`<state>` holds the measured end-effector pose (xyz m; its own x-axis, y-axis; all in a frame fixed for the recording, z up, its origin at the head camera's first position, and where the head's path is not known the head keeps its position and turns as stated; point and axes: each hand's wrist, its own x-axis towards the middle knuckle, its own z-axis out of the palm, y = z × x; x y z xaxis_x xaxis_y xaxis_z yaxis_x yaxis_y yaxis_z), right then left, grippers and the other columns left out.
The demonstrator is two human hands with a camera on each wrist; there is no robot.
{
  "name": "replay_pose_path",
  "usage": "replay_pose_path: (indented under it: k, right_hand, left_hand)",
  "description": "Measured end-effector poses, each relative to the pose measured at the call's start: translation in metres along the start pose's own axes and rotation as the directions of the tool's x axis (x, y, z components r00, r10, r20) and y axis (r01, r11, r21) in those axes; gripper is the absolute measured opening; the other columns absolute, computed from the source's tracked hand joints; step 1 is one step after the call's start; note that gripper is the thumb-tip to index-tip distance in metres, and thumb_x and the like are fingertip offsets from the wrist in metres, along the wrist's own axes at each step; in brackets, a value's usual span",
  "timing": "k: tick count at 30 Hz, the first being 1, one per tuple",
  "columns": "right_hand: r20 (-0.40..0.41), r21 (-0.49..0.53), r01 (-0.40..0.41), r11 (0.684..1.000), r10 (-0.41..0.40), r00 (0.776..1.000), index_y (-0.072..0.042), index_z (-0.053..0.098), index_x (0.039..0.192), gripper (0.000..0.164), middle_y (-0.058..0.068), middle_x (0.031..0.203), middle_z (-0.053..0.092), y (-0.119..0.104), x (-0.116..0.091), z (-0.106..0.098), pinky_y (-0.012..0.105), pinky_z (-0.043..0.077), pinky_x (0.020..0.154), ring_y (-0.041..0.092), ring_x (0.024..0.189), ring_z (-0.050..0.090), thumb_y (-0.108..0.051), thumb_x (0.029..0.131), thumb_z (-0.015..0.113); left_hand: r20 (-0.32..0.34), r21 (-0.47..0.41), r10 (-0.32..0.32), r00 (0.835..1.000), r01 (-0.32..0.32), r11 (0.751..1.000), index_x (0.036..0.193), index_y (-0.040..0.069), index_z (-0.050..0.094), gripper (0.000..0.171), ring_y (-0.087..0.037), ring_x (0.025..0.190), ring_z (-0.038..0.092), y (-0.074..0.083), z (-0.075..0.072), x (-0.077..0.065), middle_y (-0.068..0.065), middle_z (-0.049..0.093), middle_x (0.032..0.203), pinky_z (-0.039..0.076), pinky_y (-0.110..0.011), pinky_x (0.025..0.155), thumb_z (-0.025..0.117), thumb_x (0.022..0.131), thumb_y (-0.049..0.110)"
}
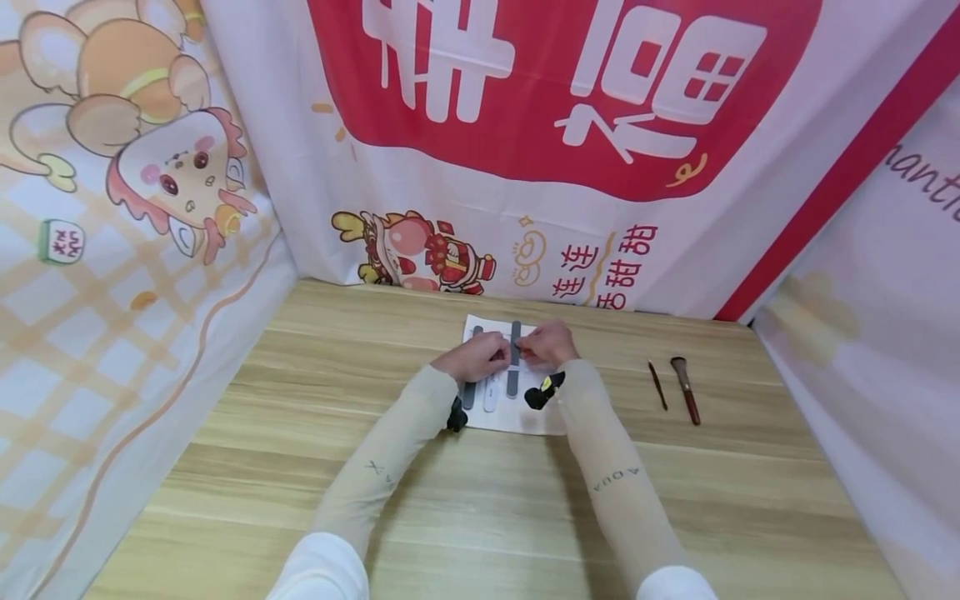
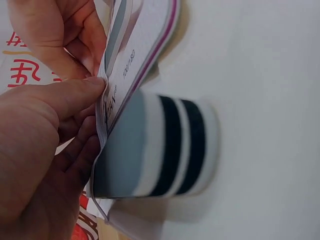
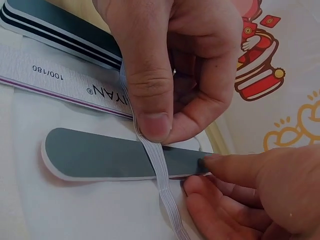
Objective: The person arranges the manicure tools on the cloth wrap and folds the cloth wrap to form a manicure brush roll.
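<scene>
My left hand (image 1: 474, 357) pinches a white elastic band (image 3: 159, 167) between thumb and finger. The band crosses a grey nail file (image 3: 100, 152) with a rounded end. My right hand (image 1: 551, 343) pinches that file near its far end, thumb on top. Left of it, under the band, is a white nail file (image 3: 50, 75) marked 100/180 with a purple edge. Beyond that lies a thick grey buffer (image 2: 130, 150) with black side stripes. All of them lie on a white sheet (image 1: 525, 421), whose material I cannot tell.
To the right on the wooden table (image 1: 480, 517) lie a thin dark stick (image 1: 657, 385) and a brush (image 1: 685, 392) with a reddish handle. A printed cloth (image 1: 450, 183) hangs along the back edge, with more cloth on both sides. A small black camera sits on each wrist.
</scene>
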<state>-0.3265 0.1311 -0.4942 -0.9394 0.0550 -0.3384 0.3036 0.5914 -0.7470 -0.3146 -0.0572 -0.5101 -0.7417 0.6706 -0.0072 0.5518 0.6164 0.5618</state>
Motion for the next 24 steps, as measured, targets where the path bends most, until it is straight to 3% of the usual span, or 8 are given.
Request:
replay_pose_path:
  k: [9,15,24]
  right_hand:
    - [0.035,-0.002,-0.027,1.0,0.027,0.999,0.002,0.079,0.103,0.017,0.002,0.073,0.074,0.002,0.001,0.0,0.023,0.058,0.063,0.01,0.063,0.071,-0.012,0.094,0.078]
    - [0.092,0.037,-0.031,0.999,0.027,0.995,0.003,0.078,0.103,0.014,0.004,0.075,0.075,0.003,-0.006,-0.002,0.02,0.056,0.062,0.009,0.063,0.068,-0.008,0.094,0.077]
    - [0.076,0.009,-0.034,0.999,0.033,0.997,0.001,0.079,0.102,0.016,0.008,0.082,0.078,0.006,-0.011,-0.004,0.024,0.06,0.064,0.013,0.067,0.074,-0.01,0.091,0.081]
  left_hand:
    - [-0.005,0.036,0.0,1.0,0.0,0.999,0.093,0.013,0.069,0.013,-0.015,0.092,0.057,-0.003,0.002,0.001,-0.002,0.064,0.099,0.05,-0.035,0.093,0.064,0.105,0.014]
    - [0.009,0.038,-0.009,1.0,0.009,0.999,0.094,0.011,0.07,0.013,-0.017,0.094,0.058,0.0,0.001,0.002,-0.003,0.065,0.099,0.049,-0.036,0.096,0.064,0.105,0.013]
    - [0.024,0.022,-0.047,0.999,0.047,0.999,0.097,0.012,0.071,0.011,-0.016,0.093,0.059,0.002,0.001,0.004,-0.002,0.065,0.099,0.052,-0.033,0.092,0.064,0.105,0.015]
